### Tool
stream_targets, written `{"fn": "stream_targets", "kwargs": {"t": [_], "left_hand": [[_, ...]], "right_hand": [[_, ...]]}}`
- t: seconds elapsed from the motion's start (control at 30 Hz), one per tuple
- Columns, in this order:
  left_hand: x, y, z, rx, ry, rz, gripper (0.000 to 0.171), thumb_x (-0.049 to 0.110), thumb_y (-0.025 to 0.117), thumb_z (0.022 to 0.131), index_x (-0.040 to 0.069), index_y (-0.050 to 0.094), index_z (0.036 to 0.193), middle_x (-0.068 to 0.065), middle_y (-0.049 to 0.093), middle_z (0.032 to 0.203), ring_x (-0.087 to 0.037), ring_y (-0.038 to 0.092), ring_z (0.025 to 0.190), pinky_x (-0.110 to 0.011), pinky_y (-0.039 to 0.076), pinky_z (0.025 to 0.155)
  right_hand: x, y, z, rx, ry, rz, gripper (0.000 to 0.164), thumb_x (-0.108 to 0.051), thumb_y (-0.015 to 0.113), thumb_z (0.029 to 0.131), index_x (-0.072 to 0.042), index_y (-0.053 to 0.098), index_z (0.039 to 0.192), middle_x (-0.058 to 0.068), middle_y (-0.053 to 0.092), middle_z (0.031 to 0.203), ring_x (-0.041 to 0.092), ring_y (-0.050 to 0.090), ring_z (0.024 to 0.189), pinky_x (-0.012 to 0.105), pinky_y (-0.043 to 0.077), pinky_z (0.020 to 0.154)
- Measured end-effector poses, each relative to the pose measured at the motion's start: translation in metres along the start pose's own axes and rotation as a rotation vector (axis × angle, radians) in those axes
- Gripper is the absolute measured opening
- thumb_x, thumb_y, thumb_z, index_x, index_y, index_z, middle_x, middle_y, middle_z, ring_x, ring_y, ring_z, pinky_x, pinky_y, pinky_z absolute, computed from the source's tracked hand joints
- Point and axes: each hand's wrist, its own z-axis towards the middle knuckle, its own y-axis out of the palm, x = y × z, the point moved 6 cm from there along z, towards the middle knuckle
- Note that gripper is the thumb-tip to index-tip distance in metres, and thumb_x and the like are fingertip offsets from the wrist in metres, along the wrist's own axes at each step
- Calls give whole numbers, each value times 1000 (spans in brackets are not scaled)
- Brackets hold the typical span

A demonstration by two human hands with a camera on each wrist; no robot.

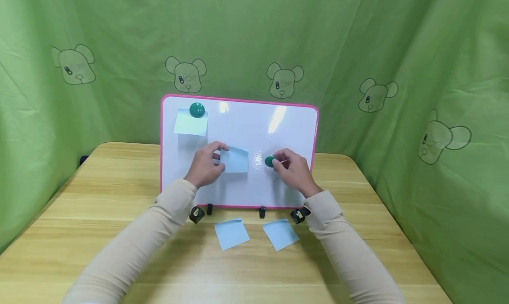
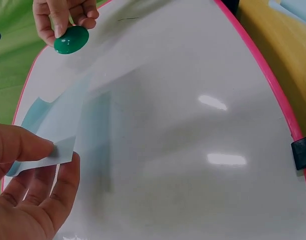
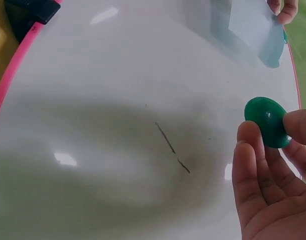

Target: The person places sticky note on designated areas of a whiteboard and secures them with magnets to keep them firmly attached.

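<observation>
My left hand pinches a light blue sticky note by its left side, in front of the middle of a pink-framed whiteboard. In the left wrist view the note bends between thumb and fingers, its shadow falling on the board. To the right, my right hand holds a round green magnet between thumb and fingertips. The right wrist view shows this magnet close over the board, apart from the note. Another green magnet sits on the top edge of a pale note at the board's upper left.
Two more blue notes, a left one and a right one, lie on the wooden table before the board. Black supports stand along the board's lower edge. A green curtain hangs behind.
</observation>
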Motion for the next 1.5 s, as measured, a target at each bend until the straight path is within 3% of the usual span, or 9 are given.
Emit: {"fn": "stream_targets", "kwargs": {"t": [0.6, 1.5], "left_hand": [[10, 4, 17, 15, 21, 10, 45, -6, 64, 82, 12, 58, 122, -10, 53, 131, -27, 57, 106, -38, 56, 82], [20, 2, 33, 42, 19, 18, 45, -6, 63, 83, 12, 57, 123, -13, 52, 131, -28, 56, 109, -38, 55, 85]], "right_hand": [[-13, 2, 15, 34, -13, 13, 14, -13, 58, 96, -3, 61, 104, 12, 66, 96, 23, 64, 81, 36, 53, 71], [-35, 4, 35, 85, -117, 62, 15, -10, 60, 93, 1, 61, 104, 15, 67, 96, 24, 66, 79, 34, 55, 70]]}}
